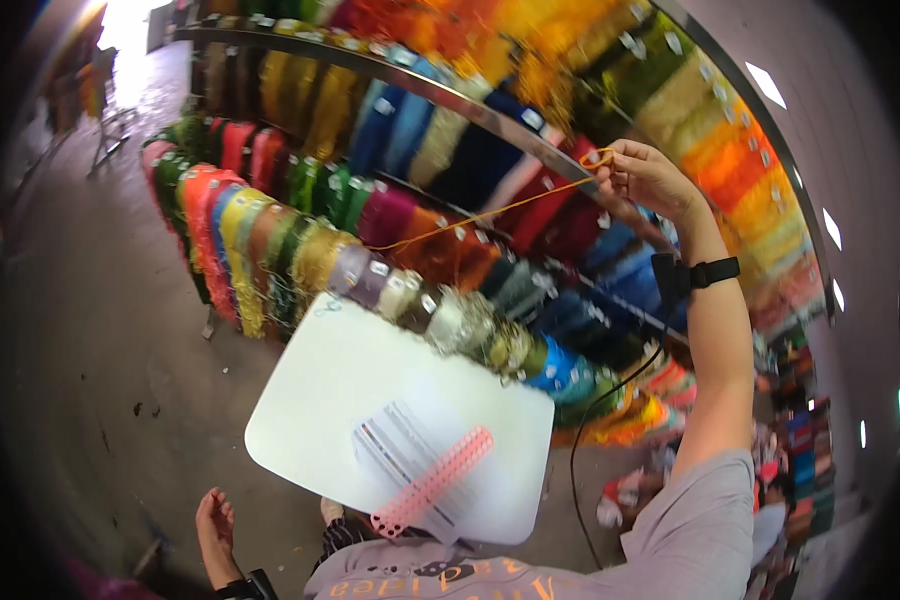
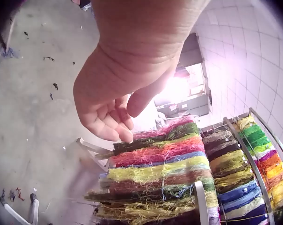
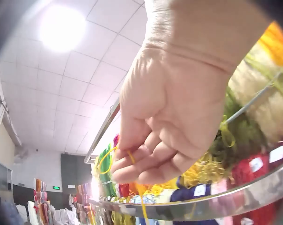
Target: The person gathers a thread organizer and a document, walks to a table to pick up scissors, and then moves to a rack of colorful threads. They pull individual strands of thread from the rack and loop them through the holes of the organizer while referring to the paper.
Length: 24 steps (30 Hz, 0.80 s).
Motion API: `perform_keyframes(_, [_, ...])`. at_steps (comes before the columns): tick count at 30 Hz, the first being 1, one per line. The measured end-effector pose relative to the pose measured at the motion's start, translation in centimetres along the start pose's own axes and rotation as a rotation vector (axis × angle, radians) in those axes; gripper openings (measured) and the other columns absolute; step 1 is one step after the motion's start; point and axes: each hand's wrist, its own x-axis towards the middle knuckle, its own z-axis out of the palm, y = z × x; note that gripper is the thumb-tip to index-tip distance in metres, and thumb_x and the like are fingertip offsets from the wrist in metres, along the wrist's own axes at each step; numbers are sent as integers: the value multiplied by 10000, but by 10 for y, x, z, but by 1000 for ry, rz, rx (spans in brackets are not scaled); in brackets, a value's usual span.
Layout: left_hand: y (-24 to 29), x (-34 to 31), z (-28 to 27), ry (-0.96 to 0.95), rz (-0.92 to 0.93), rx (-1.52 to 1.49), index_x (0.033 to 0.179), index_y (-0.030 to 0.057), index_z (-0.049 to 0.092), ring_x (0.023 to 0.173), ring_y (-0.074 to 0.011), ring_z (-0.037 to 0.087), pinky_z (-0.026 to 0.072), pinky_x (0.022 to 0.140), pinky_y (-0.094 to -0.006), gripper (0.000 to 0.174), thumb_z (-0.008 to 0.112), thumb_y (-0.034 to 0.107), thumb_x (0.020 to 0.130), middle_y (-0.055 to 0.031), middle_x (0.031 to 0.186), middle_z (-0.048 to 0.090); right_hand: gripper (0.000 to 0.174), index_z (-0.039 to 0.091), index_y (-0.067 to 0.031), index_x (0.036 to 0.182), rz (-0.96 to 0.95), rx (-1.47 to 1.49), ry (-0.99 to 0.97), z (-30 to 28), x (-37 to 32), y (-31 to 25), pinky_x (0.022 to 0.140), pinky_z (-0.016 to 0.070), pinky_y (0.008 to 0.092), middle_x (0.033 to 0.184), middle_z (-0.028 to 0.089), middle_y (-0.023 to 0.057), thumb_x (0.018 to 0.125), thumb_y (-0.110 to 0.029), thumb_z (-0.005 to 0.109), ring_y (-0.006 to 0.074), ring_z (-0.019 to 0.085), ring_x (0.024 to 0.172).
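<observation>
High at the right of the head view, my right hand [image 1: 652, 180] pinches a thin orange-yellow thread [image 1: 470, 220]. The thread forms a small loop at the fingers and runs taut down to the left, towards the hanging skeins [image 1: 320, 258]. From the right wrist view, the thread [image 3: 143, 204] passes over the curled fingers and hangs below them. My left hand [image 1: 215, 518] hangs low at the left, its fingers loosely curled around nothing. In the left wrist view that hand [image 2: 106, 103] is above the floor, with colourful skeins [image 2: 155, 159] beyond it.
A white board [image 1: 315, 390] in front of me bears a printed sheet [image 1: 395, 435] and a pink dotted strip [image 1: 440, 475]. Metal rails [image 1: 410, 77] cross the tiers of skeins. A black cable [image 1: 573, 470] hangs from the right wrist. Grey floor [image 1: 90, 350] lies at left.
</observation>
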Motion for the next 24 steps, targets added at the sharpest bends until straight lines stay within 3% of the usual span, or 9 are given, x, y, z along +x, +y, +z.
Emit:
perform_keyframes(4, [8, 19, 6, -94, -47, 56, 1034, 143, 617, 700, -93, 609, 486, 582, -214, 178, 570, 254, 904, 31, 877, 653, 141, 564, -61, 999, 16, 45, 179, -42, -127, 52, 740, 510, 284, 872, 631, 48, 923, -179, 557, 147, 619, 770])
perform_keyframes(8, [27, 46, 23, -212, -85, 161, 1033, 150, 614, 695, -85, 595, 474, 592, -214, 183, 571, 273, 904, 37, 885, 647, 160, 584, -63, 1022, -58, 267, 644, -70, -293, 121, 644, 479, 232, 799, 598, 5, 922, -185, 561, 102, 577, 705])
perform_keyframes(10, [39, 60, 37, -243, -97, 201, 1033, 144, 609, 697, -79, 581, 460, 620, -210, 190, 575, 278, 903, 40, 895, 638, 155, 604, -62, 1023, -67, 369, 1024, -63, -378, 150, 592, 428, 196, 771, 584, -20, 913, -165, 571, 72, 546, 669])
perform_keyframes(14, [63, 63, 73, -290, -56, 288, 1049, 129, 604, 714, -75, 572, 448, 634, -208, 201, 580, 263, 902, 40, 902, 632, 162, 626, -84, 990, -229, 448, 1627, -60, -543, 205, 540, 359, 201, 704, 541, -58, 866, -187, 633, 60, 455, 573])
perform_keyframes(16, [67, 55, 86, -288, -14, 300, 1057, 117, 601, 725, -75, 573, 444, 643, -209, 212, 591, 256, 897, 37, 905, 632, 157, 624, -95, 951, -209, 428, 1726, -47, -591, 217, 529, 367, 211, 635, 511, -68, 847, -208, 655, 60, 429, 527])
perform_keyframes(18, [64, 40, 97, -313, -3, 321, 1065, 113, 599, 738, -77, 575, 444, 653, -217, 215, 593, 248, 897, 36, 906, 632, 125, 611, -99, 881, -206, 454, 1704, -43, -619, 236, 473, 348, 220, 560, 459, -72, 841, -209, 655, 62, 385, 461])
perform_keyframes(19, [60, 33, 101, -315, 7, 329, 1068, 112, 599, 739, -78, 573, 443, 660, -219, 217, 594, 246, 897, 34, 905, 632, 120, 604, -103, 859, -90, 429, 1662, -46, -626, 247, 448, 335, 223, 541, 439, -64, 841, -211, 652, 64, 366, 438])
perform_keyframes(21, [46, 16, 103, -310, 20, 345, 1071, 111, 598, 740, -79, 572, 442, 668, -220, 219, 594, 244, 897, 32, 904, 633, 124, 588, -103, 803, 116, 427, 1549, -57, -628, 273, 401, 296, 218, 514, 401, -42, 837, -208, 645, 71, 343, 411])
perform_keyframes(24, [20, -13, 107, -342, 36, 322, 1077, 116, 598, 759, -82, 564, 437, 690, -228, 226, 600, 247, 892, 35, 920, 627, 111, 610, -71, 811, 252, 287, 1422, -58, -584, 298, 403, 314, 229, 525, 444, -16, 844, -177, 611, 96, 389, 412])
